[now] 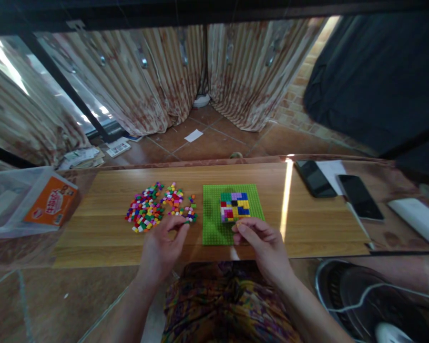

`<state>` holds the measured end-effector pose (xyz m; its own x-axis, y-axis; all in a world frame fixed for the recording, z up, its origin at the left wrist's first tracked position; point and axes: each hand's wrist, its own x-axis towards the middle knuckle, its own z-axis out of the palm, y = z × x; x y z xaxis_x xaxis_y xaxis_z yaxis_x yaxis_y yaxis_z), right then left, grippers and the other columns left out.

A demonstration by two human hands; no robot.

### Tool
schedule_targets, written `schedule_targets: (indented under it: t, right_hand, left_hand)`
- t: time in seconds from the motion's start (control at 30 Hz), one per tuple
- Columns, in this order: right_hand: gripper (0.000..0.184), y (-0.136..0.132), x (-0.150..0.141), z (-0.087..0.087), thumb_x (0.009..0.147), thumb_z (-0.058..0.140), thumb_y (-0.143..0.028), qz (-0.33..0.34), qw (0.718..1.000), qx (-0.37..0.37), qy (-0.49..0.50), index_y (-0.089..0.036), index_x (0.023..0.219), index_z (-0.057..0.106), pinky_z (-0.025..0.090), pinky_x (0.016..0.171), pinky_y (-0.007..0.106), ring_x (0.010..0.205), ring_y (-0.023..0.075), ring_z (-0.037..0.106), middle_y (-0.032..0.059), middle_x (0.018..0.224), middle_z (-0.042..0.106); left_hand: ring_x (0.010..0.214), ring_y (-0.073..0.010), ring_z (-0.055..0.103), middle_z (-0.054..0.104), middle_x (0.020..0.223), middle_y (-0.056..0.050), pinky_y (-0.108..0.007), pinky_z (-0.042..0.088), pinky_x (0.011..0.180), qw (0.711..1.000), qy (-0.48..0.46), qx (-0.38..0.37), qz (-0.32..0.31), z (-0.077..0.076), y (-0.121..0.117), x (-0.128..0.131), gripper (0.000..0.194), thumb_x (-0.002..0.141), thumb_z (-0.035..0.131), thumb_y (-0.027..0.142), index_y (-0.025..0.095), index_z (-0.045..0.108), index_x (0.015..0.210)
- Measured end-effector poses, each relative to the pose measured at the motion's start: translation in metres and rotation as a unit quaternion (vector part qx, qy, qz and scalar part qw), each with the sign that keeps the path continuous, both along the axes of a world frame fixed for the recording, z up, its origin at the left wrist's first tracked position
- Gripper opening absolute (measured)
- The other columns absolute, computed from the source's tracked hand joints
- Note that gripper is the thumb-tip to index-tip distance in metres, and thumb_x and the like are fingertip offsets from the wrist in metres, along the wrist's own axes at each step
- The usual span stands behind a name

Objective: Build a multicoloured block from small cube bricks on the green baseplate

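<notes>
A block of multicoloured toy bricks (pixel 235 207) stands on a green studded baseplate (pixel 212 233). At its near edge is my right hand (pixel 259 238), thumb and index finger pinched on what looks like a small yellowish toy brick. My left hand (pixel 164 243) is at the near side of a small cluster of loose bricks (pixel 191 207), left of the baseplate. Its thumb and index finger come close together; a dark green spot shows at the tips, too small to tell whether it is held. Farther left lies a larger pile of loose bricks (pixel 145 209).
The wooden tabletop (pixel 318 228) carries all of this. At left stands a clear plastic bin (pixel 14 205) with an orange label. Two dark phones (pixel 314 178) and white paper (pixel 331 172) lie at right. A black round appliance (pixel 372 305) stands below, at right; curtains (pixel 157 85) hang beyond.
</notes>
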<state>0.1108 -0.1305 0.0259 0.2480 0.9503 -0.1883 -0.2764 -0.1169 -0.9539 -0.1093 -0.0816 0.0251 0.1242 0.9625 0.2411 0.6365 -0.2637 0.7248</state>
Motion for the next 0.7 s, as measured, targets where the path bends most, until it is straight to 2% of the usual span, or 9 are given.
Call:
schedule_targets:
  t: [0.07,0.17,0.3,0.43,0.53,0.6,0.63,0.7]
  right_hand:
    - [0.023,0.004,0.017,-0.004,0.072,0.077,-0.039,-0.033,0.999,-0.002,-0.015,-0.02,0.084,0.072,0.055,0.058,0.027,0.058,0.0123,0.063,0.0026,0.073,0.072]
    - [0.026,0.011,0.035,-0.012,0.068,0.079,-0.039,-0.076,0.996,0.001,-0.056,-0.019,0.085,0.073,0.056,0.058,0.029,0.058,0.0132,0.063,0.0017,0.068,0.07]
    - [0.028,0.02,0.044,-0.02,0.068,0.078,-0.039,-0.085,0.99,0.013,-0.114,-0.018,0.086,0.073,0.052,0.053,0.026,0.055,0.0116,0.059,-0.0002,0.062,0.066]
    - [0.028,0.023,0.045,-0.024,0.073,0.075,-0.042,-0.075,0.987,0.012,-0.14,-0.017,0.084,0.072,0.051,0.054,0.027,0.056,0.0122,0.059,0.0006,0.061,0.066]
    - [0.027,0.022,0.045,-0.028,0.071,0.076,-0.042,-0.087,0.987,0.015,-0.135,-0.018,0.083,0.073,0.052,0.056,0.028,0.057,0.0126,0.06,0.0013,0.065,0.067]
    - [0.025,0.02,0.041,-0.03,0.072,0.076,-0.04,-0.088,0.985,0.027,-0.145,-0.019,0.085,0.074,0.053,0.061,0.03,0.063,0.0139,0.062,0.0025,0.072,0.07]
    - [0.022,0.018,0.038,-0.03,0.073,0.076,-0.039,-0.085,0.983,0.039,-0.156,-0.021,0.086,0.075,0.054,0.065,0.031,0.068,0.0149,0.064,0.0034,0.078,0.071]
    - [0.018,0.012,0.029,-0.028,0.077,0.073,-0.036,-0.074,0.978,0.071,-0.183,-0.024,0.09,0.076,0.055,0.074,0.033,0.082,0.017,0.065,0.0044,0.09,0.072]
  left_hand:
    - [0.071,-0.0153,0.065,0.07,0.078,0.0,-0.025,0.049,0.069,0.997,0.043,0.035,0.044,-0.009,0.017,-0.018,0.014,0.085,0.058,0.032,0.021,0.065,0.083]
    - [0.076,-0.0184,0.066,0.071,0.082,-0.002,-0.027,0.049,0.071,0.985,0.144,0.054,0.081,-0.022,0.039,-0.038,0.015,0.085,0.054,0.031,0.021,0.065,0.084]
    - [0.082,-0.0225,0.065,0.071,0.088,-0.007,-0.031,0.048,0.075,0.965,0.238,0.05,0.097,-0.034,0.056,-0.045,0.02,0.086,0.049,0.029,0.02,0.067,0.088]
    - [0.09,-0.0265,0.064,0.071,0.094,-0.011,-0.035,0.048,0.08,0.958,0.271,0.038,0.087,-0.034,0.065,-0.046,0.024,0.087,0.048,0.029,0.018,0.069,0.091]
    - [0.096,-0.0271,0.063,0.07,0.099,-0.012,-0.038,0.048,0.086,0.969,0.224,0.053,0.094,-0.029,0.063,-0.037,0.024,0.086,0.05,0.03,0.018,0.069,0.094]
    - [0.096,-0.0251,0.063,0.07,0.1,-0.01,-0.037,0.048,0.089,0.986,0.133,0.051,0.092,-0.024,0.052,-0.02,0.023,0.086,0.053,0.032,0.018,0.07,0.093]
    - [0.093,-0.0229,0.063,0.071,0.098,-0.008,-0.035,0.049,0.087,0.994,0.067,0.032,0.074,-0.021,0.044,-0.008,0.022,0.086,0.054,0.033,0.019,0.07,0.092]
    - [0.085,-0.0188,0.063,0.071,0.092,-0.005,-0.03,0.05,0.079,0.994,-0.079,-0.074,0.003,-0.015,0.025,0.023,0.022,0.085,0.058,0.036,0.02,0.071,0.093]
